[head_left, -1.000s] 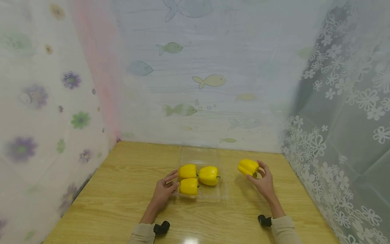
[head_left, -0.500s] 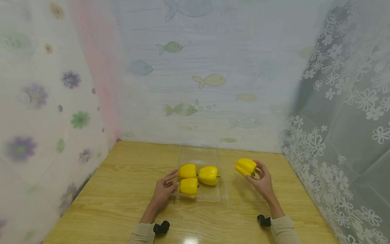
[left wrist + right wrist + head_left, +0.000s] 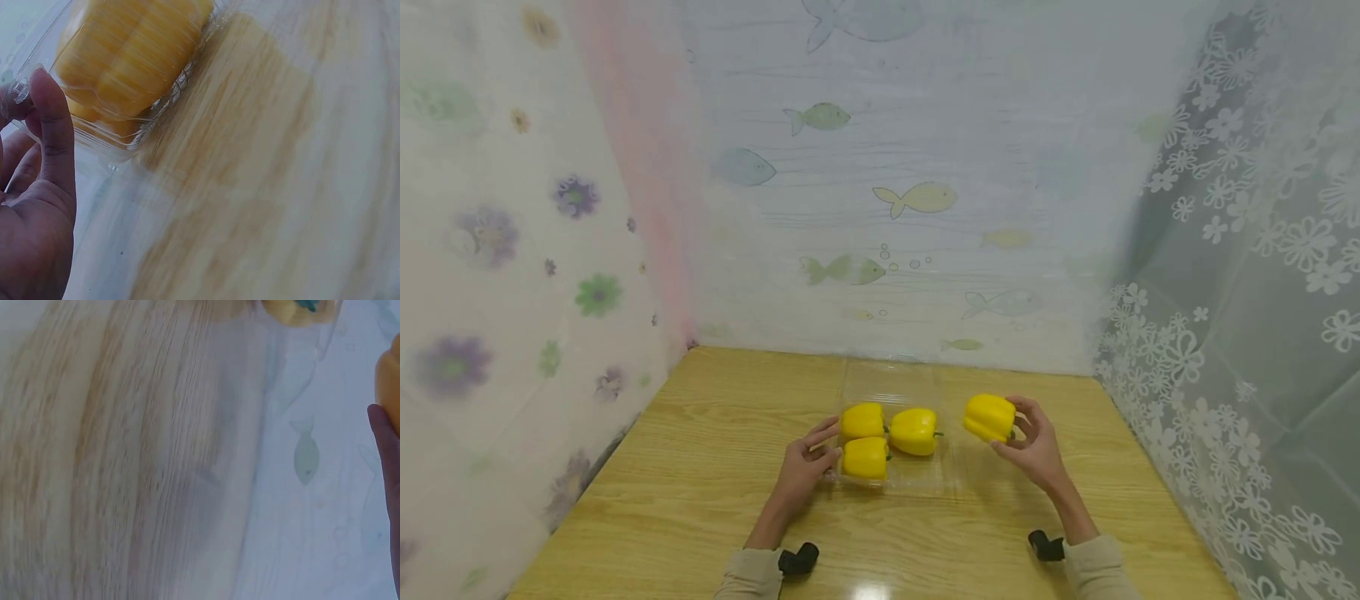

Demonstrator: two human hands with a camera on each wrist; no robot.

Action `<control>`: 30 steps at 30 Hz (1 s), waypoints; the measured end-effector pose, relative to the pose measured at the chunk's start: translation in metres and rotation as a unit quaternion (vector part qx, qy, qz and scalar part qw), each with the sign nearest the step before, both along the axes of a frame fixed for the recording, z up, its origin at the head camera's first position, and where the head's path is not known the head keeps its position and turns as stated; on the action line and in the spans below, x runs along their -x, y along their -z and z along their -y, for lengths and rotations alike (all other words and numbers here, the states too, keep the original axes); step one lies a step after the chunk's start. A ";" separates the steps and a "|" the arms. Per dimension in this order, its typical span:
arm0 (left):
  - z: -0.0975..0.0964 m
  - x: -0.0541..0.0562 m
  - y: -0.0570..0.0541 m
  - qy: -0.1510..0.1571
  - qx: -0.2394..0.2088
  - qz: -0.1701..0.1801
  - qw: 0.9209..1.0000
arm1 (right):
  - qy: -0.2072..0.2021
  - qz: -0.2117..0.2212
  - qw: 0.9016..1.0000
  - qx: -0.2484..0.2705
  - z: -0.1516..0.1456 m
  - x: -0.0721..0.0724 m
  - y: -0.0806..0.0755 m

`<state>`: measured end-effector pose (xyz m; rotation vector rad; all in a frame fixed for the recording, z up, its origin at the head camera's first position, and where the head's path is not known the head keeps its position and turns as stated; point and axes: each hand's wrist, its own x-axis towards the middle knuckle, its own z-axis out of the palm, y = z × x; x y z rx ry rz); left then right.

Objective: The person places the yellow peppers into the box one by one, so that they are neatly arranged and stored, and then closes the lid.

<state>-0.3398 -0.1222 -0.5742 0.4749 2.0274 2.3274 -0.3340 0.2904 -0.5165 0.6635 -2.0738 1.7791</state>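
Observation:
A clear plastic clamshell box (image 3: pixel 922 477) lies on the table with its lid (image 3: pixel 891 381) folded back toward the wall. Three yellow bell peppers are inside: one at the back left (image 3: pixel 861 422), one at the front left (image 3: pixel 864 459) and one on the right (image 3: pixel 913 432), stems pointing right. My left hand (image 3: pixel 803 473) pinches the box's left rim between thumb and fingers, as the left wrist view shows close up. To the right of the box, my right hand (image 3: pixel 1036 448) holds another yellow bell pepper (image 3: pixel 988 418) above the table, fingers around its stem end.
The wood-grain table (image 3: pixel 700 467) ends at a curtain (image 3: pixel 917 292) printed with fish. Flowered curtains hang along the left (image 3: pixel 512 333) and right (image 3: pixel 1247 333) sides. Each wrist carries a small black camera mount, one left (image 3: pixel 798 559) and one right (image 3: pixel 1046 546).
My right hand has moved left with the bell pepper, bringing it closer to the box. The left hand, the box and the peppers in it have stayed in place.

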 end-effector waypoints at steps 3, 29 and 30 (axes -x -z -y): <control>0.000 0.000 0.000 -0.003 0.006 -0.001 1.000 | -0.008 -0.006 1.000 -0.015 0.004 -0.002 -0.001; 0.001 0.003 0.003 -0.011 0.002 0.003 1.000 | -0.051 0.030 0.996 -0.061 0.046 -0.013 0.002; 0.000 0.003 0.004 -0.008 -0.001 0.001 1.000 | -0.054 0.030 0.996 -0.060 0.048 -0.014 0.003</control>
